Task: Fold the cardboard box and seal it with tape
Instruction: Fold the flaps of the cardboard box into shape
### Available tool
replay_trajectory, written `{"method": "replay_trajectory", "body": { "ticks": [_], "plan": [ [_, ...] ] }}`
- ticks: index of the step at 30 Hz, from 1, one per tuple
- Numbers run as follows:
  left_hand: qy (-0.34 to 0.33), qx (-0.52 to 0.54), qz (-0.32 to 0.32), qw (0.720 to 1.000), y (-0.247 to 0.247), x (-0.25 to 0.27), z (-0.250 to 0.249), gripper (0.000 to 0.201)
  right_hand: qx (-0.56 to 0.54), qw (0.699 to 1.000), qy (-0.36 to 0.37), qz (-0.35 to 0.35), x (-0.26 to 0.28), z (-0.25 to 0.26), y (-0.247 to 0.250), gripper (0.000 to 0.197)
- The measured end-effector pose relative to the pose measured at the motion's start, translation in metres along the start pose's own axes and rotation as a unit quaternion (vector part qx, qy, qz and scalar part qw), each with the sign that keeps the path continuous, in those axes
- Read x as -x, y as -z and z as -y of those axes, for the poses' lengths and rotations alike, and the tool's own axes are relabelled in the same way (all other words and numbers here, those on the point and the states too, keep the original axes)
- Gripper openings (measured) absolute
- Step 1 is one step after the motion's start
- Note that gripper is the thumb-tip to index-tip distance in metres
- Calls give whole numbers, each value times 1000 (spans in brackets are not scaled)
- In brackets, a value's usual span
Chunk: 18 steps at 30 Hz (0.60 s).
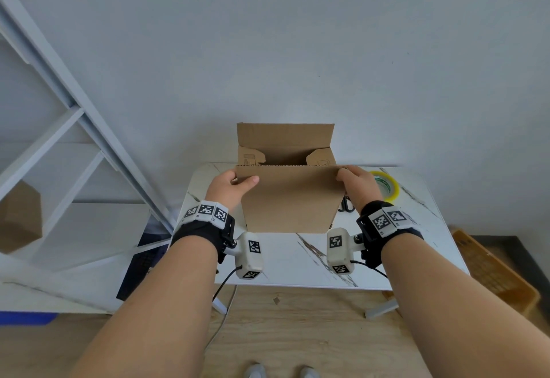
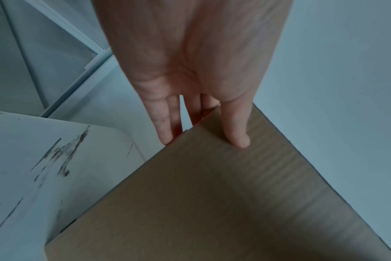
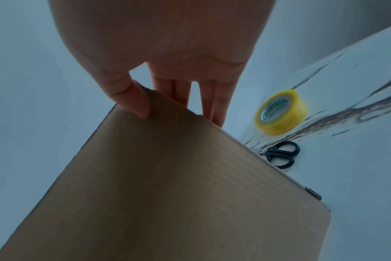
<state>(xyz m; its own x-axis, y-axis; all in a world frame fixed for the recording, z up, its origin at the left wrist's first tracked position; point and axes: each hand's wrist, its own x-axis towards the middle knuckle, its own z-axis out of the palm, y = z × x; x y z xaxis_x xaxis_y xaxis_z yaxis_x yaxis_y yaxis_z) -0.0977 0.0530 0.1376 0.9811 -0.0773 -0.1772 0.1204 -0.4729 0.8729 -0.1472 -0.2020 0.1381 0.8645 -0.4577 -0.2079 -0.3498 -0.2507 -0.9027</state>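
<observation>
A brown cardboard box [image 1: 288,199] stands upright on the white marble-patterned table [image 1: 297,261], top open, far flap raised, two side flaps turned inward. My left hand [image 1: 241,182] pinches the near flap's left corner, thumb [image 2: 237,130] on the outer face and fingers [image 2: 165,123] behind the edge. At the right corner my right hand [image 1: 346,176] pinches the same flap, its thumb [image 3: 134,102] in front. A yellow tape roll [image 1: 387,187] [image 3: 280,113] lies right of the box, with black-handled scissors [image 1: 346,205] [image 3: 281,154] beside it, partly hidden by the box.
A white slanted shelf frame [image 1: 74,103] rises at the left, with another cardboard box [image 1: 18,217] on it. The grey wall stands close behind the table. A brown basket [image 1: 494,270] sits on the floor at the right. Bare tabletop lies in front of the box.
</observation>
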Motion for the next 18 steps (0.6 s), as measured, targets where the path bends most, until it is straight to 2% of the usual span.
{"method": "replay_trajectory", "body": {
  "ticks": [5, 8, 11, 14, 18],
  "plan": [
    [9, -38, -41, 998, -3, -11, 9, 33, 51, 998, 17, -8, -4, -5, 3, 22],
    [20, -56, -69, 996, -4, -16, 11, 34, 104, 994, 40, -5, -6, -2, 3, 20],
    [13, -109, -84, 990, -6, -18, 5, 33, 183, 982, 53, -8, -9, 2, -1, 36],
    [7, -159, -97, 982, -7, -18, -2, 36, 214, 976, 44, -10, -13, 6, -3, 42],
    [5, -166, -92, 982, -8, -20, -2, 49, 185, 983, -19, 11, -16, 2, -6, 48]
  ]
}}
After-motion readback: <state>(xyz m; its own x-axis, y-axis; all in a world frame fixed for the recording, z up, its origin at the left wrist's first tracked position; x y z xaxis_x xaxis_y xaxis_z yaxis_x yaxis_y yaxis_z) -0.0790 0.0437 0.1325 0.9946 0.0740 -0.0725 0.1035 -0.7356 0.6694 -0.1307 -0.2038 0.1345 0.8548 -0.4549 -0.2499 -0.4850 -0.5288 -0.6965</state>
